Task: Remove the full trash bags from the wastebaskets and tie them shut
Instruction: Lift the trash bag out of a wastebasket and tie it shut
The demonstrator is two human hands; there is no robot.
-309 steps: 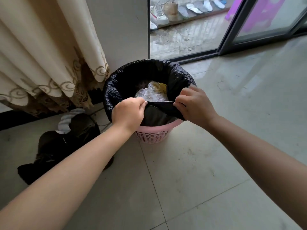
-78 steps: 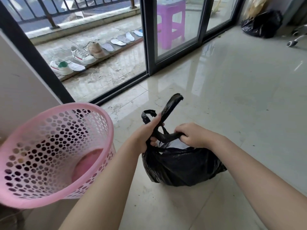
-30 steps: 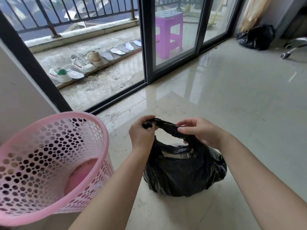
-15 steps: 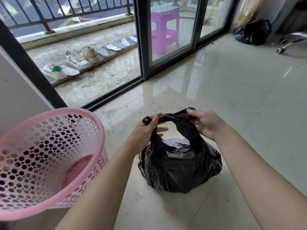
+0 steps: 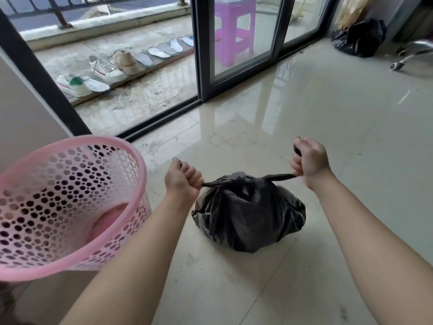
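A full black trash bag [image 5: 248, 214] sits on the tiled floor in front of me, its top gathered shut. My left hand [image 5: 182, 180] is fisted on the bag's left handle strip, which runs taut to the gathered middle. My right hand [image 5: 309, 160] grips the right strip, with a black end poking out above the fist. The two strips are stretched apart sideways over the bag. The pink perforated wastebasket [image 5: 70, 207] stands at my left, tilted toward me, with no bag in it.
A sliding glass door frame [image 5: 201, 73] stands ahead, with shoes [image 5: 105, 69] and a purple stool [image 5: 234, 26] on the balcony beyond. Another black trash bag [image 5: 358, 36] lies at the far right corner beside a chair base [image 5: 410, 55]. Open tiled floor spreads to the right.
Both hands have pulled apart sideways, drawing the two strips tight, and the bag's open mouth has closed into a gathered top. The clear plastic seen inside is now hidden.
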